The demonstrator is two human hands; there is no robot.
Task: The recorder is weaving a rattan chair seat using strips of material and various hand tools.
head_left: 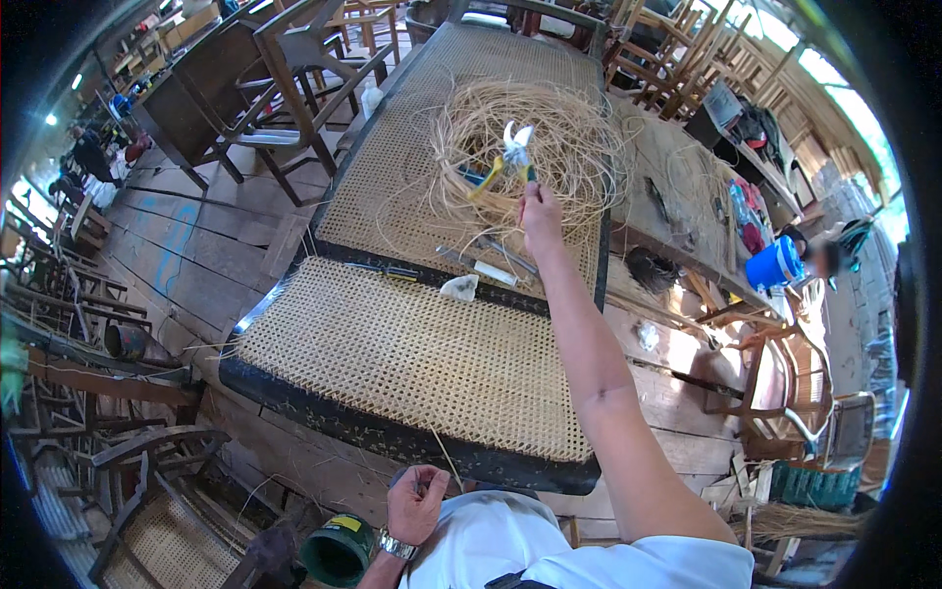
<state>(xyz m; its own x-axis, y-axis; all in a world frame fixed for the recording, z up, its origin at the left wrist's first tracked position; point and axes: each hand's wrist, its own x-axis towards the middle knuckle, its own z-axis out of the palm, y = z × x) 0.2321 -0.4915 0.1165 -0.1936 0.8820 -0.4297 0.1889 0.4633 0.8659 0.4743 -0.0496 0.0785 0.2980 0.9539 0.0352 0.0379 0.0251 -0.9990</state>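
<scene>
My right hand is stretched out over a coil of loose cane strands. It is closed round one handle of a pair of pruning shears, whose pale jaws point away from me and whose yellow handle swings free to the left. The coil rests on a long dark-framed panel of woven cane. Close to my body, my left hand is curled by the panel's near edge, a watch on the wrist. Whatever its fingers hold, if anything, is hidden. One cane strand sticks out over that edge nearby.
On the frame's crossbar lie a white lump, a white stick and thin tools. A green pot stands at lower left. Wooden chairs stand at left. A workbench with a blue container stands at right.
</scene>
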